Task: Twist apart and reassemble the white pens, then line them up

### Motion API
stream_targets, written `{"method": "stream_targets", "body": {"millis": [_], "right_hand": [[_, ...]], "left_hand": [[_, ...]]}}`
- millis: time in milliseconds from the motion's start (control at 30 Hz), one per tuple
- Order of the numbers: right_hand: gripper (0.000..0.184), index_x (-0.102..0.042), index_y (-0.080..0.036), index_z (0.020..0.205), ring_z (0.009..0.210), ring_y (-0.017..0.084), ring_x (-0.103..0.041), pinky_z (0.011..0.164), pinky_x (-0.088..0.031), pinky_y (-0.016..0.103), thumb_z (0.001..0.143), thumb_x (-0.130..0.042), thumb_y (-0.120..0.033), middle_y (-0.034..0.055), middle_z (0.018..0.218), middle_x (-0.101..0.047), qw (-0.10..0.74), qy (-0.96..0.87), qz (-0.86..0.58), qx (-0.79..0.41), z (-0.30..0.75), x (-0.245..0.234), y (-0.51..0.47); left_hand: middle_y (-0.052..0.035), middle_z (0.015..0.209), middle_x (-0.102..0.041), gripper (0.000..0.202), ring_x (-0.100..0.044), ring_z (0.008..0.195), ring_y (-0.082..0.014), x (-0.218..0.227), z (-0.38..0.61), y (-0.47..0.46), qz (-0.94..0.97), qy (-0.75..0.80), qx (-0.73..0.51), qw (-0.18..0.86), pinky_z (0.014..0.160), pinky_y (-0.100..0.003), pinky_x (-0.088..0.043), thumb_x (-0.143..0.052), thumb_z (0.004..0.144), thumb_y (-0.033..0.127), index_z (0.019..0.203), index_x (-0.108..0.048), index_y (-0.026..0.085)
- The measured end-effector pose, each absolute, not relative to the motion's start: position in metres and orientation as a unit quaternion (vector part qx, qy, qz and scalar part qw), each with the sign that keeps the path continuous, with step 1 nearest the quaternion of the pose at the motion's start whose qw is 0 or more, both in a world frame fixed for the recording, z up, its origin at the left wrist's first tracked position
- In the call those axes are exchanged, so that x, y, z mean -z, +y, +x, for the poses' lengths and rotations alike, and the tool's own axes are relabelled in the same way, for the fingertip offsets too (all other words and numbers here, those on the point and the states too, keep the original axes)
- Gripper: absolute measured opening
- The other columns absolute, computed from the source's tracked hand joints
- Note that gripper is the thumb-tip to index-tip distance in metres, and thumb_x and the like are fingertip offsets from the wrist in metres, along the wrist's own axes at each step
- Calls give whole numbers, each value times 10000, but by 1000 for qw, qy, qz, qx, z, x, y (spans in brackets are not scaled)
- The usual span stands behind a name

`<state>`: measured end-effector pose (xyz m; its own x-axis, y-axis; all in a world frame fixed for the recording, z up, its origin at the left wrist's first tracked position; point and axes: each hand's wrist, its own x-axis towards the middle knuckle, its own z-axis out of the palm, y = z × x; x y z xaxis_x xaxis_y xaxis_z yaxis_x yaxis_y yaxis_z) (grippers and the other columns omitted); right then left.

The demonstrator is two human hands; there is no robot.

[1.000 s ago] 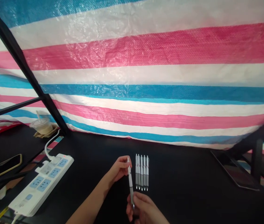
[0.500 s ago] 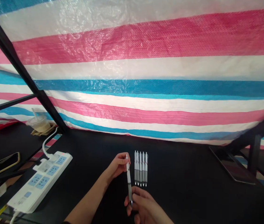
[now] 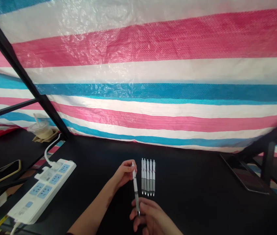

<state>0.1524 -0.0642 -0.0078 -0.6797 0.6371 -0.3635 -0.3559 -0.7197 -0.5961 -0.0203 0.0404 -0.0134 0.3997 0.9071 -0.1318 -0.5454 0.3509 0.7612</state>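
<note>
Both hands are closed on one pen [image 3: 136, 188], held just above the black surface [image 3: 197, 199] near the middle of its near edge. The left hand [image 3: 124, 173] pinches the white button end and the right hand [image 3: 150, 218] pinches the grey tip end, so the pen runs almost straight away from the person. Just to its right, not touching it, a row of matching pens [image 3: 148, 177] lies flat, side by side with tips toward the near edge. A white power strip [image 3: 42, 190] with a plugged cable sits at the left edge, well apart from the hands, beside a slanted black frame bar [image 3: 23, 73]. A dark flat device [image 3: 245, 177] lies near the right edge. A striped tarp [image 3: 153, 81] closes off the far edge. Bare surface lies open between the pens and the device, and toward the far edge.
</note>
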Motion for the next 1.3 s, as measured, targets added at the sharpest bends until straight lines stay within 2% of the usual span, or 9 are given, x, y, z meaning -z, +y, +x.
{"method": "stream_targets", "body": {"millis": [67, 233, 400, 567, 700, 967, 1300], "right_hand": [[365, -611, -106, 979, 598, 130, -696, 361, -401, 121, 814, -733, -408, 79, 815, -705, 269, -254, -289, -883, 152, 9, -64], [331, -559, -149, 842, 499, 93, -632, 336, -315, 117, 737, -804, -345, 10, 666, -665, 274, -263, -291, -878, 152, 11, -64], [409, -574, -140, 864, 488, 79, -605, 368, -308, 129, 677, -840, -389, 7, 637, -662, 273, -263, -308, -873, 152, 11, -64], [426, -534, -166, 805, 408, 51, -514, 349, -252, 131, 636, -868, -369, -46, 541, -601, 257, -269, -312, -874, 151, 11, -66], [460, -494, -186, 791, 377, 42, -465, 335, -206, 134, 640, -861, -418, -58, 510, -580, 258, -279, -318, -869, 151, 13, -66], [420, -484, -192, 780, 365, 40, -419, 384, -235, 157, 696, -812, -441, -53, 476, -578, 258, -289, -312, -868, 153, 15, -67], [421, -489, -183, 719, 421, 40, -414, 445, -231, 178, 688, -837, -419, -64, 501, -532, 288, -300, -270, -868, 154, 26, -67]], "left_hand": [[28, 503, -500, 273, -391, 404, -64, 13, -20, 40, 321, 281, -471, 772, 409, -226, -231, -841, 597, 268, 604, -601, 139], [34, 499, -489, 263, -383, 417, -67, 10, -19, 39, 320, 270, -472, 776, 418, -227, -225, -838, 604, 261, 609, -603, 144], [41, 517, -465, 294, -387, 438, -68, 6, -17, 36, 320, 262, -474, 777, 426, -221, -229, -843, 629, 289, 623, -586, 144], [57, 554, -427, 354, -372, 458, -61, 6, -17, 35, 309, 251, -485, 779, 436, -208, -228, -838, 661, 300, 634, -513, 165], [62, 589, -408, 392, -359, 476, -59, 4, -19, 36, 296, 240, -502, 777, 438, -202, -222, -823, 695, 321, 645, -461, 180], [63, 625, -409, 355, -336, 473, -54, -4, -21, 37, 264, 234, -535, 768, 432, -196, -273, -807, 722, 334, 694, -489, 179], [56, 634, -418, 313, -330, 486, -55, -5, -25, 41, 225, 230, -565, 760, 414, -172, -248, -767, 766, 339, 699, -515, 165]]}}
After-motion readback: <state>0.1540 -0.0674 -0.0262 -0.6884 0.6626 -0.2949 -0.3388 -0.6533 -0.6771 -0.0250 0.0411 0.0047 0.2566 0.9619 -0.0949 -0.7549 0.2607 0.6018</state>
